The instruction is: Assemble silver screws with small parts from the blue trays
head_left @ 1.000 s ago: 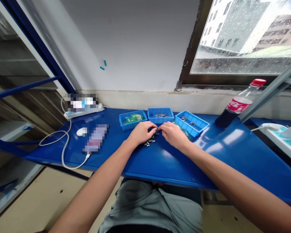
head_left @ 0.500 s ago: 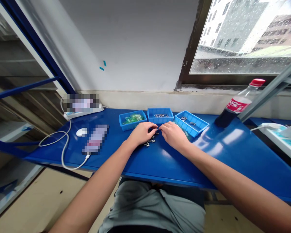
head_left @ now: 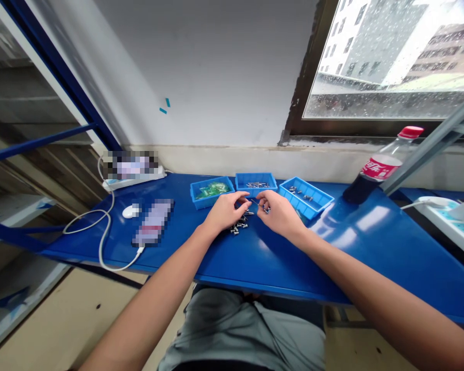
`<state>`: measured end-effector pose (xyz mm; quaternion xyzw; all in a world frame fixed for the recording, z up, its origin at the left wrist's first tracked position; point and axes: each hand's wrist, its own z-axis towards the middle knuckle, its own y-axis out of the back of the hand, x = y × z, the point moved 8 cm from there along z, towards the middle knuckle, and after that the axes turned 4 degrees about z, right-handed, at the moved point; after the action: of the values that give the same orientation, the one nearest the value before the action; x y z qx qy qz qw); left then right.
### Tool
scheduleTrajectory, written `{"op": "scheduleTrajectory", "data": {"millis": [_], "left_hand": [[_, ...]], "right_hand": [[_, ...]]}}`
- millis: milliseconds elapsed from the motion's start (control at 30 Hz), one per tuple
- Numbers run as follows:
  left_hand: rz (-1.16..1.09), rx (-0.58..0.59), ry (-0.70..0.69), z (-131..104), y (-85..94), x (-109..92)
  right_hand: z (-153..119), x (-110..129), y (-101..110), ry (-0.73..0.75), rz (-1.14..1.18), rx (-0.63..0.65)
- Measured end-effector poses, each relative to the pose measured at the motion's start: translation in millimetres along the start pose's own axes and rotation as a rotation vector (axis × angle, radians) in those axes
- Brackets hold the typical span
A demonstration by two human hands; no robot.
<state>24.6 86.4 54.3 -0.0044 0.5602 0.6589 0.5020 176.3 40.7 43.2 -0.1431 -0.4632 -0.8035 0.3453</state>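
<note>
My left hand (head_left: 225, 210) is curled over the left edge of a small pile of metal screw-like pieces (head_left: 239, 225) on the blue table. Its thumb and forefinger are apart, and nothing shows between them. Facing it, my right hand (head_left: 279, 212) pinches a thin metal pin (head_left: 254, 202) that points toward the left hand. Another small metal piece (head_left: 267, 210) shows under the right fingers. Behind the hands stand blue bins: one with green clear-wrapped pieces (head_left: 212, 189), one with thin metal pins (head_left: 257, 184), and a divided one (head_left: 307, 198) with metal fittings, partly hidden by my right hand.
A cola bottle (head_left: 379, 166) stands at the back right, near a grey metal bar (head_left: 429, 139). Power strips (head_left: 448, 211) lie at the right. On the left are a phone (head_left: 153, 222) with a white cable (head_left: 107, 242) and a white rounded object (head_left: 130, 211).
My hands have drawn slightly apart at the fingertips. The thin pin in my right fingers now shows more clearly, and the left thumb has parted from the forefinger.
</note>
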Motion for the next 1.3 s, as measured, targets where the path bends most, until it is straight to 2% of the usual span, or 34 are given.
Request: {"op": "scheduleTrajectory", "data": {"millis": [133, 233, 333, 467, 600, 767, 900, 1100, 1200, 1300], "left_hand": [[-0.057, 0.016, -0.036, 0, 0.5, -7], [-0.111, 0.029, -0.086, -1, 0.8, -13], [-0.158, 0.027, -0.077, -1, 1.6, -14], [-0.182, 0.003, 0.007, -1, 2.9, -8], [-0.111, -0.017, -0.054, 1, 2.8, -7], [-0.089, -0.039, -0.09, 3, 1.8, -2], [-0.209, -0.024, -0.037, 2, -1.6, 1], [-0.469, 0.012, 0.002, 0, -7.2, 2], [-0.413, 0.005, 0.015, -1, -4.3, 0], [-0.328, 0.058, 0.042, -3, -5.3, -3]], "right_hand": [[-2, 1, 6, -0.091, 0.243, -0.082], [-3, 4, 7, -0.098, 0.32, -0.097], [-2, 5, 5, -0.1, 0.356, -0.076], [-1, 6, 9, -0.098, 0.353, -0.081], [-1, 7, 15, -0.089, 0.317, -0.115], [-2, -1, 10, -0.072, 0.276, -0.085], [-2, -6, 4, -0.097, 0.266, -0.027], [-4, 5, 1, -0.084, 0.273, 0.029], [-4, 7, 4, -0.077, 0.254, 0.0], [-3, 5, 10, -0.082, 0.272, -0.06]]}}
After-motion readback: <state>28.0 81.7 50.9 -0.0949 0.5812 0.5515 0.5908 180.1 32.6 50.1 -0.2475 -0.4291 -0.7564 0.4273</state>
